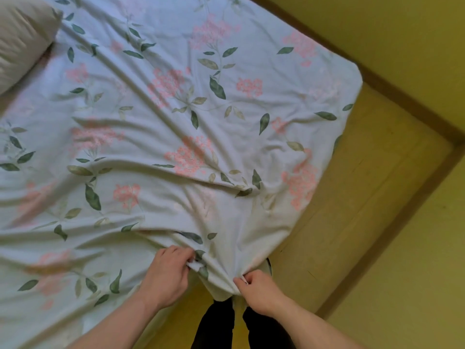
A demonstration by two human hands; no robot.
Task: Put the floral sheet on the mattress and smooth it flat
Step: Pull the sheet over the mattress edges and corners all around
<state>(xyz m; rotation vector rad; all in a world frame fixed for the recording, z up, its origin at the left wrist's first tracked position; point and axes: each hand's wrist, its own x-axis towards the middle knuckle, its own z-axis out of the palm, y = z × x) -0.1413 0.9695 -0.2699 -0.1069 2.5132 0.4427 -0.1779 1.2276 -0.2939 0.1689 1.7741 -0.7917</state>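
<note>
- The pale, pink-flowered, green-leafed cotton sheet covers the whole bed top; its middle lies low and open to a hand from above, with only soft ridges of creased cloth radiating from the near corner
- A plump beige pillow fills the far left corner, blocking that end
- The yellow wooden floor beside the bed's right edge is bare, a free lane bounded by a brown wooden skirting strip along the wall
- At the near corner, the left hand and right hand pinch bunched cloth; dark-trousered legs stand just below, crowding that gap
</note>
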